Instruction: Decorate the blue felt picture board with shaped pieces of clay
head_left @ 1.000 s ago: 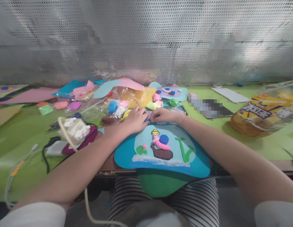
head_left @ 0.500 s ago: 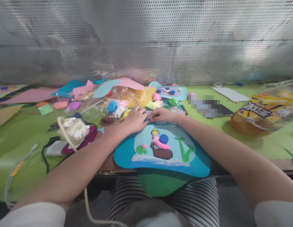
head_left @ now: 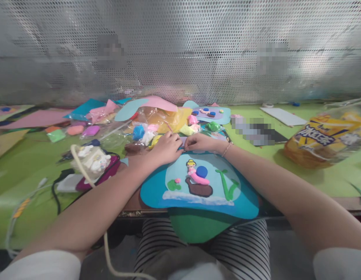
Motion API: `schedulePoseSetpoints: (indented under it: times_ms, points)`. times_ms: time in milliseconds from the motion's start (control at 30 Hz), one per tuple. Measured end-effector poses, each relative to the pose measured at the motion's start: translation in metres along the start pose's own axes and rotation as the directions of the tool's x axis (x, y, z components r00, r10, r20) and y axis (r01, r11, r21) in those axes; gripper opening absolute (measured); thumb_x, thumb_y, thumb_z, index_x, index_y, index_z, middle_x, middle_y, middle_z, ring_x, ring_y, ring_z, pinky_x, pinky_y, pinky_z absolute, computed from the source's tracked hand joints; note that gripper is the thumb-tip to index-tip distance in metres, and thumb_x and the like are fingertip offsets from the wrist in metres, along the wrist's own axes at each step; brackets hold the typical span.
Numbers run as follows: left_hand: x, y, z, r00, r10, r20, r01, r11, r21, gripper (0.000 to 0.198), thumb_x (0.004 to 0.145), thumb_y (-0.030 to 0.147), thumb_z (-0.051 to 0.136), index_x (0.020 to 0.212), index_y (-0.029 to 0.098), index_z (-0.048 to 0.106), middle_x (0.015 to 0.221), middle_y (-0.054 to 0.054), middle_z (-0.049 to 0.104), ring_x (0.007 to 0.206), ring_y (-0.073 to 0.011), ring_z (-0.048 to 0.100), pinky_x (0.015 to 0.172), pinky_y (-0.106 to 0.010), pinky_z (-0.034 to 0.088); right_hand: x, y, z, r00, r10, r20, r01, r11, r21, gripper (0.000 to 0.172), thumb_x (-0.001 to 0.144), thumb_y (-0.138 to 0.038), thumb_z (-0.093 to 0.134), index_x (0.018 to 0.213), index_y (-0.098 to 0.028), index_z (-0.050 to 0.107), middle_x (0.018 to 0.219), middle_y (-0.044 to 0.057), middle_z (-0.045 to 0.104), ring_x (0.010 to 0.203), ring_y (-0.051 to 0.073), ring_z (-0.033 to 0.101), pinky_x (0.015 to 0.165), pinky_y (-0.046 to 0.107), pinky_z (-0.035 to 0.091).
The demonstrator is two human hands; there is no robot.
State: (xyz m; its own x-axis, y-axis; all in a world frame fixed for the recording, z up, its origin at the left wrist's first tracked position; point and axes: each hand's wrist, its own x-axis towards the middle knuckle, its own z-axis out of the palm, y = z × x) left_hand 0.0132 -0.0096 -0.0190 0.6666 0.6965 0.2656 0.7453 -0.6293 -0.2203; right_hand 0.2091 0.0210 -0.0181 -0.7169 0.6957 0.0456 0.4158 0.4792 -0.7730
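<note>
A blue card picture (head_left: 157,190) lies at the table's front edge, overhanging my lap. On its pale centre are a brown clay shape (head_left: 199,190), a pink clay snail body (head_left: 197,177) with a blue ball shell (head_left: 201,172), and green clay plants (head_left: 226,184). Just beyond its far edge, my left hand (head_left: 170,147) rests with curled fingers, closed. Close beside it, my right hand (head_left: 199,143) holds its thumb and fingertips pinched together. Whatever lies between the fingertips is too small or hidden to make out. A green sheet (head_left: 194,225) hangs below the card.
Bagged coloured clay, such as a blue lump (head_left: 138,132), lies behind my hands. A similar snail picture (head_left: 218,115) is farther back. On the right are a bottle of amber drink (head_left: 317,144) and a dark phone (head_left: 263,132). A pale cable (head_left: 106,249) crosses at left.
</note>
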Motion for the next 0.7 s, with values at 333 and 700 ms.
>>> schedulePoseSetpoints:
  times_ms: [333, 700]
  points:
    - [0.0004, 0.0015, -0.0032, 1.0, 0.001, 0.009, 0.0, 1.0, -0.002, 0.027, 0.086, 0.035, 0.05, 0.096, 0.015, 0.065, 0.102, -0.011, 0.059, 0.098, -0.0265, 0.047, 0.083, -0.039, 0.04, 0.0024, 0.003, 0.0011, 1.0, -0.01, -0.006, 0.01, 0.998, -0.062, 0.016, 0.071, -0.025, 0.056, 0.076, -0.013, 0.064, 0.074, 0.002, 0.064, 0.068, 0.012, 0.053, 0.065, 0.024, 0.041]
    - [-0.0003, 0.0009, -0.0028, 1.0, 0.015, 0.023, -0.016, 0.999, 0.038, 0.03, 0.087, 0.034, 0.049, 0.102, 0.014, 0.064, 0.103, -0.011, 0.06, 0.098, -0.0266, 0.048, 0.085, -0.039, 0.041, 0.0032, 0.0035, 0.0019, 1.0, -0.023, -0.005, 0.022, 0.995, -0.097, 0.016, 0.071, -0.025, 0.055, 0.077, -0.013, 0.064, 0.072, 0.001, 0.063, 0.066, 0.011, 0.051, 0.063, 0.023, 0.039]
